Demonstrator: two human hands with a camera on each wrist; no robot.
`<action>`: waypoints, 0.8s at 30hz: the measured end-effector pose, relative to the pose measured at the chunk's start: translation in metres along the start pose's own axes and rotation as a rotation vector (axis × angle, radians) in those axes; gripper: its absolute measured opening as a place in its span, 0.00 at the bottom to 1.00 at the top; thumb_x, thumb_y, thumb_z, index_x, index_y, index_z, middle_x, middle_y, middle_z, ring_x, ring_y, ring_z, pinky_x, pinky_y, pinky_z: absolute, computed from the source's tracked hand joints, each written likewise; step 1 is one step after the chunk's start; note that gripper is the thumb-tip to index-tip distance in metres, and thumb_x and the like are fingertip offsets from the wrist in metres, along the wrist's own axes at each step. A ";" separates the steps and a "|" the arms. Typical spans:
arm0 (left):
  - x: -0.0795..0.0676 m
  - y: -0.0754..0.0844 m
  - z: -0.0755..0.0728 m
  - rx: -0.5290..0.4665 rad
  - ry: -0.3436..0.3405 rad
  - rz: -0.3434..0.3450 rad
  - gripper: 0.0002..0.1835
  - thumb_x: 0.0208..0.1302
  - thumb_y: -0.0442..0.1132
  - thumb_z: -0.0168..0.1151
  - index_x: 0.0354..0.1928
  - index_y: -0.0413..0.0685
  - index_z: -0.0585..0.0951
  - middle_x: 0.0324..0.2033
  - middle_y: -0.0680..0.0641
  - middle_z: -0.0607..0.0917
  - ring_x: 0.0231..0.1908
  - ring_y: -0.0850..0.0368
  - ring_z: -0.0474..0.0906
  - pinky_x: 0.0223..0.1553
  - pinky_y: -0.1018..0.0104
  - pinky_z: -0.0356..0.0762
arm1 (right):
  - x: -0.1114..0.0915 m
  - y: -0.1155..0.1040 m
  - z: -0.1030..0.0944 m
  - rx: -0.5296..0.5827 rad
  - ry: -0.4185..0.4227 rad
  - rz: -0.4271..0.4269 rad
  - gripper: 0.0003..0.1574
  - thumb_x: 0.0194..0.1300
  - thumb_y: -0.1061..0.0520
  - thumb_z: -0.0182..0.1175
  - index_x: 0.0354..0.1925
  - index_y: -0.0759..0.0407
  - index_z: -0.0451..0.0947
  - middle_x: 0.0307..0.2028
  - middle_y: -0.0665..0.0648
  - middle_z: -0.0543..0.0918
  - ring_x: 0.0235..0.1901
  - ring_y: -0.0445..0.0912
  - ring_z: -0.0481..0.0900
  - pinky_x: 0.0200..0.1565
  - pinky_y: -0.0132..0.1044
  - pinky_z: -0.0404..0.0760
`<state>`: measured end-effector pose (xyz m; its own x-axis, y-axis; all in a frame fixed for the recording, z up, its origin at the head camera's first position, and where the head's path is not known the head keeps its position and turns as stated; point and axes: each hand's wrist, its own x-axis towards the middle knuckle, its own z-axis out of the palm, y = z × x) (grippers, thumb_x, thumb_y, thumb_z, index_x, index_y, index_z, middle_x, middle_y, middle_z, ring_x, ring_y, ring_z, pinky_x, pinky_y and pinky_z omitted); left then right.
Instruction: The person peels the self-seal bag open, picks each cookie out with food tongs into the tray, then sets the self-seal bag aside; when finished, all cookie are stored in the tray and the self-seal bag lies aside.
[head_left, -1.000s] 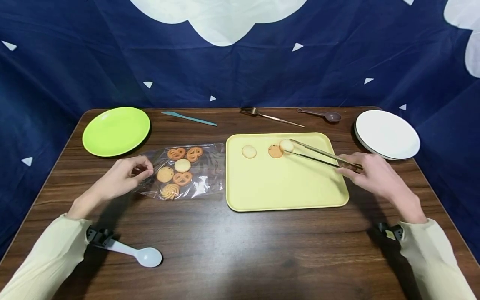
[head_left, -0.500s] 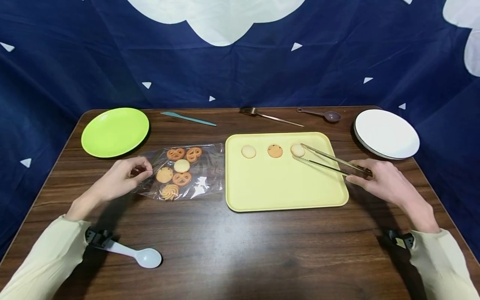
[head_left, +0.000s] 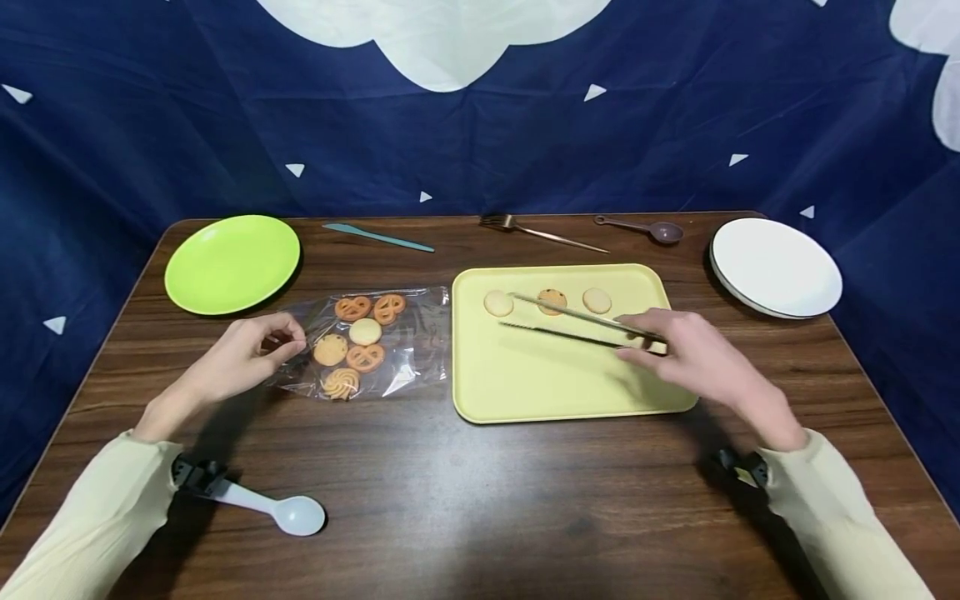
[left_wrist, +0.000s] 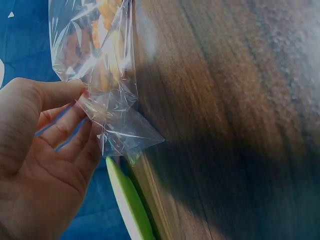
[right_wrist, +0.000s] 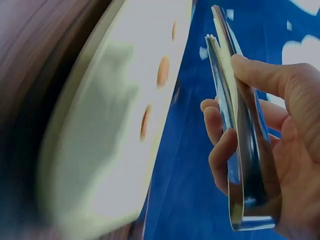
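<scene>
"While our left hand (head_left: 243, 358) is pinching the clear cookie bag (head_left: 414, 337) beside the yellow tray (head_left: 555, 383), what are we holding in our right hand (head_left: 697, 358)?"

"We're gripping metal tongs (right_wrist: 250, 155) over the tray, where three round cookies (head_left: 597, 301) are lying in a row."

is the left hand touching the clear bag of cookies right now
Touching. The left wrist view shows it: the left hand pinches the clear bag between thumb and fingers.
</scene>
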<state>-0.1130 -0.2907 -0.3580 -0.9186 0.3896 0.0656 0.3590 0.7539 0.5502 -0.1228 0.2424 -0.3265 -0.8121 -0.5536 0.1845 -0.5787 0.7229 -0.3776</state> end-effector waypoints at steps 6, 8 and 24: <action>0.000 -0.002 0.000 -0.009 0.009 -0.011 0.03 0.63 0.29 0.59 0.33 0.45 0.78 0.29 0.49 0.81 0.31 0.58 0.74 0.27 0.68 0.72 | 0.039 -0.036 0.022 0.005 -0.139 -0.035 0.24 0.60 0.48 0.64 0.52 0.58 0.79 0.42 0.54 0.83 0.33 0.43 0.78 0.38 0.46 0.77; 0.000 -0.002 0.000 -0.011 0.011 -0.010 0.03 0.63 0.29 0.59 0.33 0.45 0.78 0.30 0.49 0.81 0.31 0.58 0.75 0.28 0.68 0.72 | 0.052 -0.045 0.029 0.003 -0.170 -0.036 0.25 0.61 0.48 0.64 0.53 0.58 0.78 0.44 0.55 0.82 0.34 0.44 0.78 0.38 0.46 0.77; 0.000 0.001 -0.001 -0.016 0.005 0.009 0.04 0.63 0.29 0.58 0.33 0.45 0.78 0.29 0.49 0.81 0.32 0.57 0.76 0.29 0.66 0.72 | 0.123 -0.065 0.061 0.056 -0.275 -0.011 0.24 0.61 0.49 0.64 0.52 0.58 0.77 0.36 0.53 0.83 0.21 0.40 0.71 0.24 0.37 0.71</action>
<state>-0.1127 -0.2902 -0.3565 -0.9161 0.3939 0.0749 0.3648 0.7415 0.5631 -0.1801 0.1025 -0.3342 -0.7500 -0.6586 -0.0615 -0.5762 0.6961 -0.4282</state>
